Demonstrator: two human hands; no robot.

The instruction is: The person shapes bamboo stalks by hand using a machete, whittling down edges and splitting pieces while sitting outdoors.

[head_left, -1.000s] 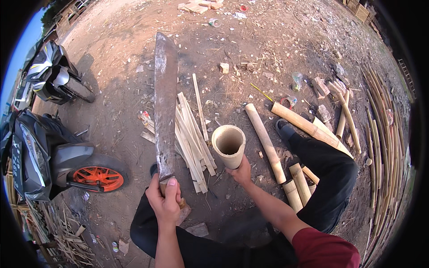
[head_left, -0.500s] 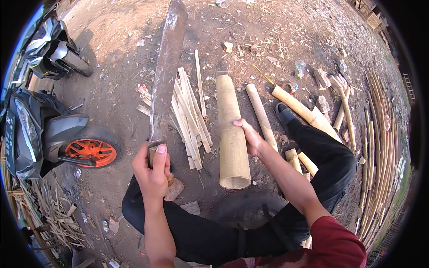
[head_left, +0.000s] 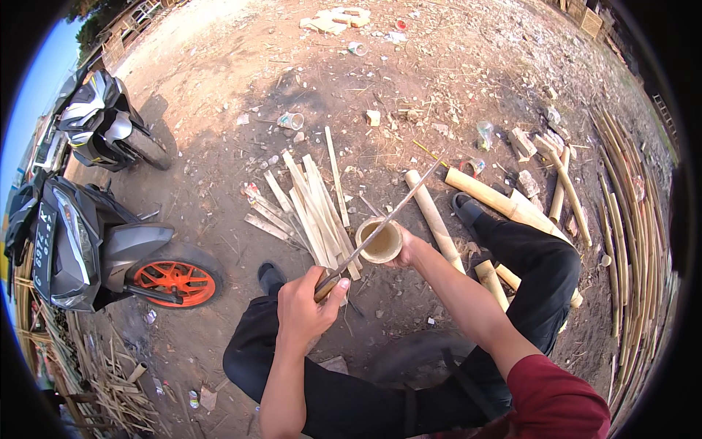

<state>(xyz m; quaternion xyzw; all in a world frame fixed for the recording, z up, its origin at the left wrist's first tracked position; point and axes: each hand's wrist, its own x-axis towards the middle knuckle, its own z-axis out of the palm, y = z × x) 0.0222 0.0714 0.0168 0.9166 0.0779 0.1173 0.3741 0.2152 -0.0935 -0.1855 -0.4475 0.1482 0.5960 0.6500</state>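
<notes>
My left hand (head_left: 306, 311) is closed around the wooden handle of a machete. Its long blade (head_left: 406, 201) is seen nearly edge-on, slanting up to the right across the mouth of a thick bamboo section (head_left: 383, 257). Whether the blade touches the rim cannot be made out. My right hand (head_left: 406, 250) grips the bamboo from its right side, with the fingers partly hidden behind it. The open, hollow end faces up toward me, and the rest of its length is hidden below. Split bamboo strips (head_left: 314, 205) lie in a loose pile just beyond my left hand.
Bamboo pieces (head_left: 433, 216) lie to the right by my foot, with long poles (head_left: 635, 241) stacked farther right. A dark tyre (head_left: 417, 355) sits between my legs. Two parked motorbikes (head_left: 117, 241) stand at left. Plastic cups (head_left: 291, 121) and scraps litter the dirt.
The machete has swung down from upright to slant over the bamboo, my left hand moving right and lower. The bamboo has tipped so its open end faces me. The view has shifted slightly.
</notes>
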